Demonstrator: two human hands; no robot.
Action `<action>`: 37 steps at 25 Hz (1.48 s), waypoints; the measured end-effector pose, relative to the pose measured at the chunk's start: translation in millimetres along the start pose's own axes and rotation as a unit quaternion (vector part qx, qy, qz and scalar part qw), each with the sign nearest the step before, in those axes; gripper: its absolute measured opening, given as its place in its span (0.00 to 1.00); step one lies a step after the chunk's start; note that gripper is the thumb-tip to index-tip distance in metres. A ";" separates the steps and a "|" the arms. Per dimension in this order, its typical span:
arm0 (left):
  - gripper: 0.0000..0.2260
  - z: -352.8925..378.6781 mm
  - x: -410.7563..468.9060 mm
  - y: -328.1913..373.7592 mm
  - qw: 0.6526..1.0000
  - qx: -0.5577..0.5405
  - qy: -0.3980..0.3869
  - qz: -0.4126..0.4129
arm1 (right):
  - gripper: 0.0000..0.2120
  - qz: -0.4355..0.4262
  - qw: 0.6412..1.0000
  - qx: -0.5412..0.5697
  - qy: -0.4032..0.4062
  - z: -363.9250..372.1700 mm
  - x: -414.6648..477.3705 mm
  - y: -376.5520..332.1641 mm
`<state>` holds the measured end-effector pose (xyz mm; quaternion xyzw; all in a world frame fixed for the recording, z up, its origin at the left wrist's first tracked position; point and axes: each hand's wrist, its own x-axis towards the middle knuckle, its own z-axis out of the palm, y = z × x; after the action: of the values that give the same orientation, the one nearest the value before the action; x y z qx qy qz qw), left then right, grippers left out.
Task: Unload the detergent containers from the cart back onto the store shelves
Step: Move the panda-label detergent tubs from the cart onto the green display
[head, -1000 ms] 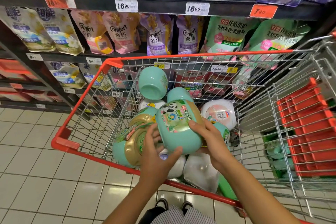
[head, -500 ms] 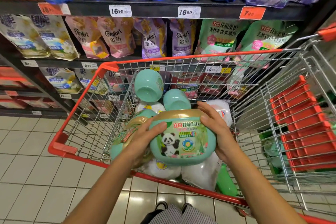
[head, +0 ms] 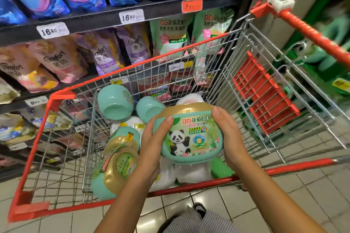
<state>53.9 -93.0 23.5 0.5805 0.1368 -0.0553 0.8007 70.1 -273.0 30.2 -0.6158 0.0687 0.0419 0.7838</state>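
Observation:
I hold a mint-green detergent tub [head: 189,136] with a gold lid and a panda label above the cart, upright with the label facing me. My left hand [head: 153,145] grips its left side with the thumb on the front. My right hand [head: 230,138] grips its right side. Below it in the red-rimmed wire cart [head: 37,149] lie several more tubs: a green one on its side [head: 114,101], another green one [head: 149,108], gold-lidded ones [head: 119,159] and white ones [head: 191,173].
Store shelves [head: 94,21] with price tags run along the far side, stocked with softener pouches [head: 62,58]. The cart's red child seat [head: 263,91] and red handle [head: 310,32] are at right. Green goods blur at far right. Tiled floor [head: 303,195] lies below.
Both hands lifted the panda tub out of the pile and turned it upright. The view has swung to the right, so the cart handle now shows.

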 end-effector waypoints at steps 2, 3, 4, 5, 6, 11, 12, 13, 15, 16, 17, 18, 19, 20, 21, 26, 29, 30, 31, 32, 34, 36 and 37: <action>0.30 23.4 1.7 2.0 0.998 0.018 -0.063 -0.010 | 0.17 -0.034 0.998 -0.003 0.062 -20.2 -20.3 -8.7; 0.30 36.3 1.4 1.7 0.995 0.026 -0.096 -0.011 | 0.18 -0.048 0.995 0.001 0.093 -31.1 -31.6 -12.5; 0.30 49.5 -0.1 0.3 0.991 0.032 -0.128 -0.011 | 0.18 -0.061 0.990 0.009 0.124 -41.4 -44.2 -16.8; 0.29 63.9 -2.6 -1.5 0.987 0.035 -0.159 -0.015 | 0.18 -0.075 0.985 0.017 0.156 -51.5 -57.7 -21.3; 0.29 77.4 -6.1 -3.4 0.981 0.035 -0.189 -0.020 | 0.19 -0.089 0.979 0.021 0.185 -61.1 -70.4 -25.1; 0.28 144.6 -40.2 -19.6 0.944 0.041 -0.324 -0.049 | 0.21 -0.130 0.939 0.033 0.317 -107.2 -140.9 -41.7; 0.27 158.6 -49.4 -23.6 0.936 0.049 -0.343 -0.055 | 0.20 -0.133 0.930 0.041 0.340 -117.9 -155.3 -44.2; 0.28 171.9 -58.2 -27.3 0.929 0.060 -0.359 -0.059 | 0.19 -0.133 0.922 0.049 0.360 -128.4 -168.0 -45.9; 0.31 199.0 -76.3 -36.0 0.916 0.078 -0.388 -0.062 | 0.20 -0.131 0.908 0.065 0.392 -151.5 -191.6 -49.3; 0.31 213.9 -85.9 -41.2 0.911 0.083 -0.400 -0.062 | 0.21 -0.130 0.901 0.073 0.407 -164.6 -202.4 -51.5; 0.31 232.8 -97.4 -48.1 0.905 0.088 -0.413 -0.062 | 0.23 -0.129 0.893 0.082 0.423 -181.4 -214.4 -53.9; 0.28 251.0 -108.4 -56.2 0.898 0.091 -0.427 -0.059 | 0.26 -0.129 0.885 0.090 0.438 -198.6 -225.5 -56.0; 0.26 269.4 -119.7 -65.0 0.892 0.094 -0.439 -0.059 | 0.29 -0.130 0.879 0.093 0.450 -216.6 -235.6 -58.5; 0.26 287.8 -131.2 -75.1 0.887 0.095 -0.448 -0.064 | 0.31 -0.129 0.875 0.090 0.458 -236.1 -245.7 -61.4; 0.27 306.2 -141.2 -84.7 0.884 0.096 -0.452 -0.072 | 0.30 -0.129 0.872 0.086 0.464 -255.9 -255.4 -65.0; 0.33 392.1 -167.9 -135.5 0.875 0.116 -0.459 -0.100 | 0.30 -0.124 0.864 0.065 0.484 -352.5 -287.7 -74.5; 0.32 436.7 -170.3 -160.5 0.869 0.124 -0.464 -0.119 | 0.30 -0.110 0.856 0.072 0.499 -397.1 -290.2 -79.0; 0.31 451.8 -168.2 -167.3 0.867 0.129 -0.465 -0.122 | 0.30 -0.106 0.854 0.076 0.503 -411.8 -287.9 -80.5; 0.31 466.7 -164.6 -173.3 0.866 0.133 -0.467 -0.124 | 0.30 -0.104 0.852 0.080 0.506 -426.6 -284.0 -82.1; 0.31 484.9 -159.9 -180.2 0.865 0.136 -0.467 -0.126 | 0.30 -0.102 0.852 0.083 0.507 -444.0 -278.3 -85.0; 0.32 519.7 -147.7 -190.1 0.865 0.138 -0.466 -0.128 | 0.28 -0.103 0.853 0.083 0.505 -477.0 -263.3 -93.7; 0.32 557.2 -131.5 -198.1 0.864 0.134 -0.469 -0.128 | 0.27 -0.111 0.856 0.077 0.499 -512.6 -242.7 -104.9; 0.31 578.4 -120.8 -201.6 0.863 0.131 -0.471 -0.127 | 0.27 -0.115 0.858 0.072 0.495 -533.0 -229.3 -112.5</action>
<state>-21.9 -712.5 40.2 0.5620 -0.1925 -0.4412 0.6726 -169.2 -813.0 50.9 -0.5009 0.3788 -0.3640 0.6878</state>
